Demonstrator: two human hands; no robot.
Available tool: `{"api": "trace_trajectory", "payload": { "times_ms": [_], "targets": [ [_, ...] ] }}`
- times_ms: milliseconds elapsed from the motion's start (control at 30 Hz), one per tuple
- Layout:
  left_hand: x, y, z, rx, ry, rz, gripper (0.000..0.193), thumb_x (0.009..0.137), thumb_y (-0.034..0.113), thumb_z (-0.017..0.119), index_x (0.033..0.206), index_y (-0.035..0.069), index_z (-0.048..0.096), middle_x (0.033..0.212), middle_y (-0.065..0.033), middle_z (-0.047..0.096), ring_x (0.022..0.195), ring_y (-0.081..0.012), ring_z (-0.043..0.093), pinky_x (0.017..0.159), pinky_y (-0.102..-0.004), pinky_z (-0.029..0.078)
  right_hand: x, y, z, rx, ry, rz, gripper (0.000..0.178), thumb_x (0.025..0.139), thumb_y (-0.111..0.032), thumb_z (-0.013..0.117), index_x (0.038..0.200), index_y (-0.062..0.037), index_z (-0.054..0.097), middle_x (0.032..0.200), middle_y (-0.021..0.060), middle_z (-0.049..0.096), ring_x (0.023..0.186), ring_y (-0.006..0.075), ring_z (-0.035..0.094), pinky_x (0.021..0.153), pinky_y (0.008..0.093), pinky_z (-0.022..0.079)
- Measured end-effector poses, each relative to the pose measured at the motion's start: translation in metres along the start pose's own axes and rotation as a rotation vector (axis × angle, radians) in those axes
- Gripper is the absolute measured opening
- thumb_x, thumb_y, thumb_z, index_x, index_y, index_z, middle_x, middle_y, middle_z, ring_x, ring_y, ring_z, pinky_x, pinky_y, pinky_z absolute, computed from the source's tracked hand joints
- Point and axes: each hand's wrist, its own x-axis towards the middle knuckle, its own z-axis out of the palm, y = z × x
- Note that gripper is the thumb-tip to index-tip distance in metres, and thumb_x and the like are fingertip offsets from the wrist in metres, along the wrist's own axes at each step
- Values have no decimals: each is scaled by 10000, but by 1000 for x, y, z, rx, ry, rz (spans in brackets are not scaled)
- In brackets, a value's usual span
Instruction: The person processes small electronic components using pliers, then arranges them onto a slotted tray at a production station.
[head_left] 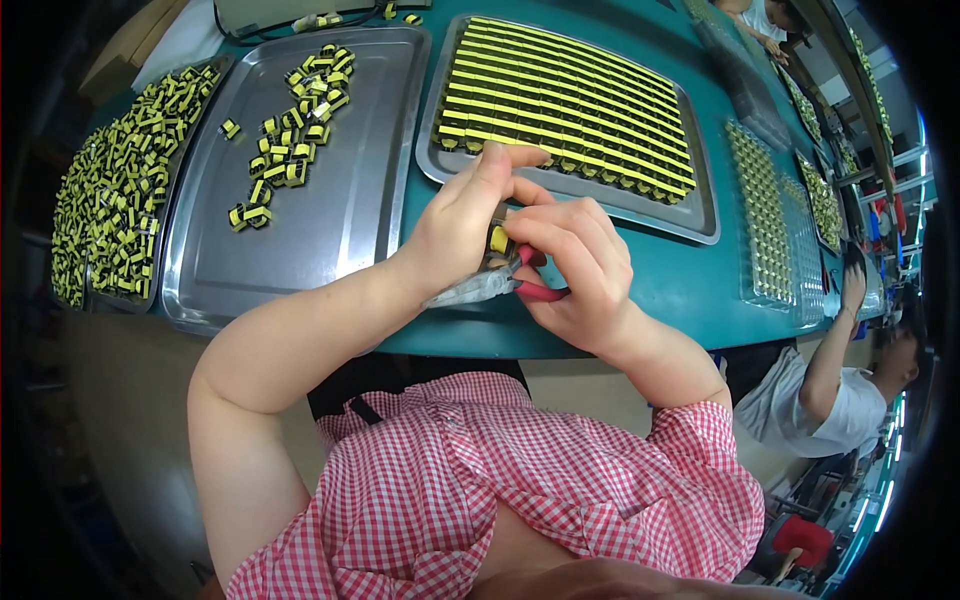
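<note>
Over the front edge of the table my hands meet. My left hand (462, 225) is closed round a small transformer-like coil part (499, 238) with yellow tape and a dark body. Against it, my right hand (580, 262) grips a pair of red-handled pliers (540, 292); their jaws are mostly hidden. A crumpled whitish, film-like piece (470, 290) stretches left from the red handles, below my left hand; I cannot tell what it is. Just beyond my hands, a metal tray (640, 217) carries rows of the same yellow-and-black parts (560, 110).
Left of my hands lies a second metal tray (350, 200) with loose parts (290, 145) scattered on it. Farther left is a heaped tray of parts (120, 190). Clear plastic trays (765, 215) line the right side of the green table (660, 280). A co-worker (820, 400) sits at the right.
</note>
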Motion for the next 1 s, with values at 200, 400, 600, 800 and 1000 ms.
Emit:
{"api": "trace_trajectory", "payload": {
  "times_ms": [200, 400, 600, 800, 1000],
  "targets": [
    [7, 6, 1, 70, 79, 31, 451, 975, 335, 254, 1212, -11, 420, 951, -114, 579, 870, -155, 545, 782, -257, 438, 1, 8, -6, 23, -40, 50, 383, 539, 56, 664, 905, -28, 584, 820, 82, 600, 678, 222, 555, 582, 292, 439],
    [8, 9, -6, 39, 119, 20, 484, 965, 369, 303, 1195, -43, 407, 929, -132, 585, 783, -146, 543, 684, -244, 441, 3, 9, 2, 28, 25, 26, 366, 545, 20, 686, 887, -50, 578, 770, 57, 579, 639, 215, 538, 569, 303, 438],
    [8, 19, 0, 11, 118, -18, 508, 953, 398, 328, 1186, -47, 408, 902, -131, 586, 714, -146, 542, 633, -246, 444, 4, 8, 1, -10, 46, 9, 366, 546, 12, 695, 888, -52, 579, 786, 61, 589, 641, 224, 539, 570, 306, 440],
    [9, 13, -6, 31, 131, -14, 501, 958, 394, 312, 1175, -45, 418, 884, -122, 587, 721, -147, 542, 643, -251, 448, 5, 6, 3, 16, 28, 28, 358, 539, 15, 697, 870, -54, 580, 768, 66, 582, 638, 233, 535, 570, 313, 439],
    [8, 10, -6, 76, 120, -35, 500, 961, 394, 298, 1178, -39, 422, 874, -107, 592, 732, -135, 533, 657, -240, 443, 2, 6, 9, 39, 42, 52, 331, 548, 11, 697, 851, -54, 580, 748, 64, 567, 635, 232, 531, 568, 316, 436]
  ]
}}
